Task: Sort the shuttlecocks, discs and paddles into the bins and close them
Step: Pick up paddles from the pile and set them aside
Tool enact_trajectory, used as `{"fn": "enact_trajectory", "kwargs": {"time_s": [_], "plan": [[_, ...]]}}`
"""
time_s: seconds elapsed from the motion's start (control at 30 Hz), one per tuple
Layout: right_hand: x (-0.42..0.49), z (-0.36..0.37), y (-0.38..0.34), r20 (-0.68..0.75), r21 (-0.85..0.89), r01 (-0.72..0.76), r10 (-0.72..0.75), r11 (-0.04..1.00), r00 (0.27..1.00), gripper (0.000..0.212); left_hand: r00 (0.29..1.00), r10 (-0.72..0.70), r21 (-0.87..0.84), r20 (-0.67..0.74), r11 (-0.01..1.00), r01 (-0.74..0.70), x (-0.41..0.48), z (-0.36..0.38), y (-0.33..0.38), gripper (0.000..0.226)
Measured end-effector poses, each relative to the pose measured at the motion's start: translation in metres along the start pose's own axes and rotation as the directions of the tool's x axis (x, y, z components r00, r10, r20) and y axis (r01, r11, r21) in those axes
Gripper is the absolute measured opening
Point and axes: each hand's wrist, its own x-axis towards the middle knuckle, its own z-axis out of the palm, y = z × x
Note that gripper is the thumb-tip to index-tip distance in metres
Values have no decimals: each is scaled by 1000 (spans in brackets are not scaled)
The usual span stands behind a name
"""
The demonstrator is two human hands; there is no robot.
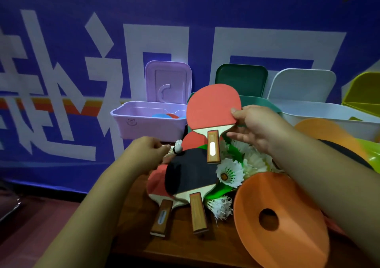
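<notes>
Right hand gripping red paddle by blade edge, thumb in front, fingers behind; left hand pinching shuttlecock feathers

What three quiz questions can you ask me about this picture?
1. True or false: the right hand holds a disc.
2. What does the left hand pinch? A. a shuttlecock B. a disc C. a black paddle
3. Fill in: the lid of the purple bin stands ____.

Key: 1. False, it holds the red paddle. 2. A. 3. open.
</notes>
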Motion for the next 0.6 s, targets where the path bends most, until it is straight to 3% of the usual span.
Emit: {"fn": "enact_trajectory", "kwargs": {"time_s": [0.13,0.23,0.37,0.43,0.53,0.6], "plan": [[-8,-14,3,-5,18,0,0,1000,1000,24,998,-61,219,32,974,53,-25,25,13,34],[-20,-25,5,15,26,-2,1,1000,1000,25,990,-130,251,58,962,111,-35,41,30,36],[-34,-42,8,24,47,1,-2,999,1000,27,994,-104,20,30,994,103,-44,50,44,33],[-41,-51,8,20,59,8,-9,998,1000,27,983,-183,-93,33,978,185,-47,48,47,31],[-51,-61,8,19,54,20,-21,998,1000,25,937,-336,-352,97,869,348,-51,39,51,57],[-58,-67,7,19,56,21,-22,998,1000,24,932,-355,-447,78,823,351,-52,33,52,67]]}}
